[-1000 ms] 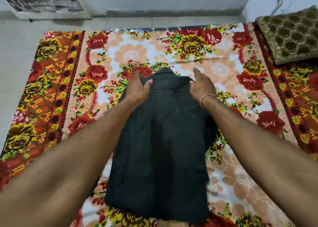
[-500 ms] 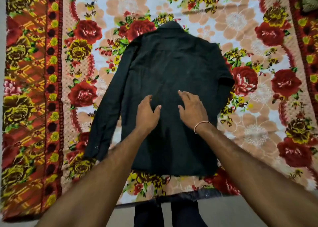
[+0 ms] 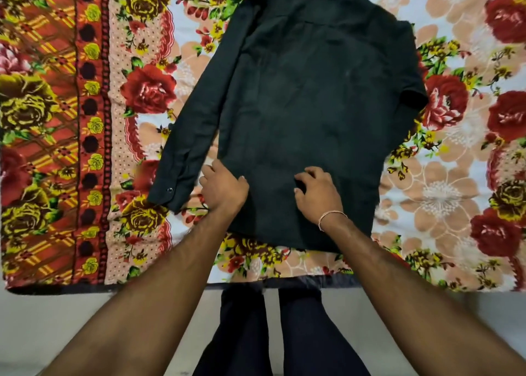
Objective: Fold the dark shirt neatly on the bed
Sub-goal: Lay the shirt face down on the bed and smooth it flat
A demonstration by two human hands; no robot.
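The dark shirt [image 3: 307,96] lies flat, back up, on the floral bedsheet [image 3: 444,193], collar away from me. Its left sleeve [image 3: 185,148] stretches down to the left and ends in a buttoned cuff. The right sleeve is bunched at the shirt's right edge. My left hand [image 3: 223,189] rests on the shirt's left side edge near the hem, fingers reaching onto the sheet. My right hand [image 3: 317,193], with a thin bracelet at the wrist, sits on the lower middle of the shirt, its fingers curled into the cloth.
The bedsheet's near edge [image 3: 85,286] runs across the lower view, with pale floor [image 3: 71,333] below it. My dark trouser legs [image 3: 284,333] stand against the bed's edge between my forearms. A red and yellow patterned border [image 3: 42,119] fills the left side.
Both hands slid from the shoulders down the shirt's back to near the hem. The left hand went out to the side edge, the right hand's fingers curled, and the view tilted down.
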